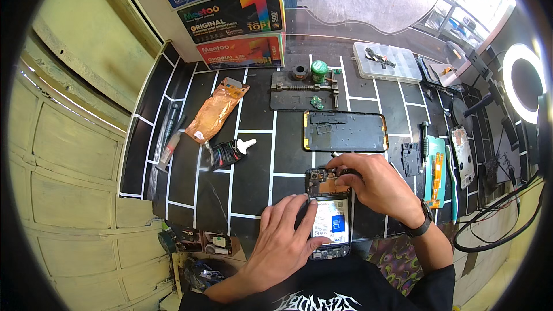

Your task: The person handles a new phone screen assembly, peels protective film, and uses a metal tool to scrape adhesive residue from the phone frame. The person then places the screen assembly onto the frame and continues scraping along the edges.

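Observation:
An opened phone (329,216) lies at the bench's near edge with its insides exposed. Its white battery (324,224) fills the lower middle, and a copper-toned circuit board (324,186) shows at the top end. My left hand (282,236) grips the phone from the left, fingertips by the board and thumb near the bottom end. Over the top right corner, my right hand (380,184) bends its thumb and index finger together on the board. Whatever lies between those fingertips is hidden. Beyond them rests a detached dark phone back cover (345,131).
A board holder (305,87) stands at the back beside a green jar (318,71). An orange pouch (216,109) and a black tube (226,154) lie left. A screwdriver (424,141) and flex cable (438,175) lie right, near a parts box (387,63) and lit ring lamp (523,83).

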Demonstrator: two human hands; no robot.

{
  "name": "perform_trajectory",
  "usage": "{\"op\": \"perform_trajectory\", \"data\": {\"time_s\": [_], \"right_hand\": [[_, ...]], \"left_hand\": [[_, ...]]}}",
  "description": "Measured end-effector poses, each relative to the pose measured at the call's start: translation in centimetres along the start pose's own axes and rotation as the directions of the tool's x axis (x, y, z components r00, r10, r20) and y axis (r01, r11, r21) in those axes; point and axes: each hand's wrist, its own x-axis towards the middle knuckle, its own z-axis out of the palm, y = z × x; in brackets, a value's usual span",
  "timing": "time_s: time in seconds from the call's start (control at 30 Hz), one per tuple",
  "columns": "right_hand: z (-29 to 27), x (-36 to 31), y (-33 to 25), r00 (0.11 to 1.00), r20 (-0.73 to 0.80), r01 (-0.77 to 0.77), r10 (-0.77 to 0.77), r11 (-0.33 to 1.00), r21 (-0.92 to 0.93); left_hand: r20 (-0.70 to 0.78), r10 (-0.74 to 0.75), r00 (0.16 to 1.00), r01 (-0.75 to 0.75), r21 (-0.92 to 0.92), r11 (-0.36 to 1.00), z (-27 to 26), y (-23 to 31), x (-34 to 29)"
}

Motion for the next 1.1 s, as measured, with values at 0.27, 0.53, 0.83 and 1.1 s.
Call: {"op": "perform_trajectory", "data": {"time_s": [0.27,0.53,0.83,1.1], "right_hand": [[0.2,-0.4,0.0,0.998,-0.038,0.043,-0.05,0.987,-0.154],[-0.2,0.0,-0.9,0.998,-0.009,-0.06,0.059,0.986,-0.154],[0.3,-0.2,-0.5,0.998,-0.066,-0.015,0.002,0.981,-0.196],[0.6,-0.1,0.1,0.983,-0.139,-0.132,0.121,0.988,-0.077]], "left_hand": [[0.017,0.004,1.0,-0.004,0.021,1.0,-0.3,0.2,0.2],[0.029,0.036,0.999,-0.039,0.104,0.994,-0.2,0.3,0.4],[0.035,0.045,0.998,-0.049,0.142,0.989,-0.5,0.5,0.7],[0.026,0.043,0.999,-0.046,0.141,0.989,-0.4,0.4,0.5]]}}
